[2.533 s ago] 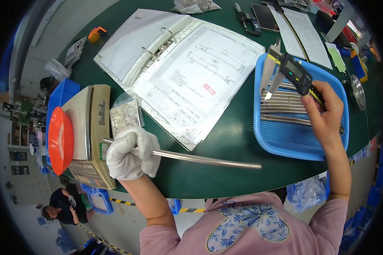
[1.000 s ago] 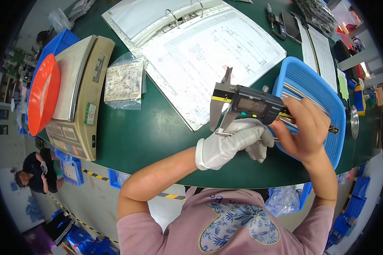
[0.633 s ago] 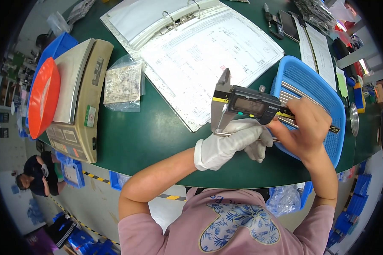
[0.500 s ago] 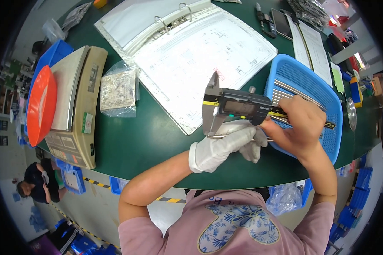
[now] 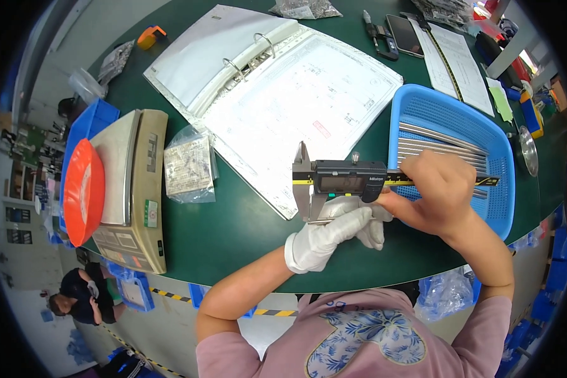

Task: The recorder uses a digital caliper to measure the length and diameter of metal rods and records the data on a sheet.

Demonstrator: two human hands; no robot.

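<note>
My right hand (image 5: 438,195), bare, grips a black digital caliper (image 5: 353,177) by its sliding part and beam. My left hand (image 5: 327,238) wears a white glove. Its fingers pinch a thin metal rod (image 5: 320,221), whose left end lies at the caliper's lower jaws. Whether the jaws touch the rod, I cannot tell. Gloved fingers hide much of the rod. Behind my right hand, a blue plastic basket (image 5: 509,189) holds several long metal rods (image 5: 444,150) lying side by side; my wrist and the caliper beam cover part of it.
An open ring binder (image 5: 277,107) with drawings lies beyond the caliper. On the left are a weighing scale (image 5: 148,189), an orange-red dish (image 5: 84,192) and a bagged packet (image 5: 189,165). A micrometer (image 5: 382,39) and a phone (image 5: 404,35) lie at the far right. A person (image 5: 85,296) is at lower left.
The view has shifted, so the scale and binder appear lower or further right. The caliper has turned from slightly tilted to nearly level. Both hands keep their holds.
</note>
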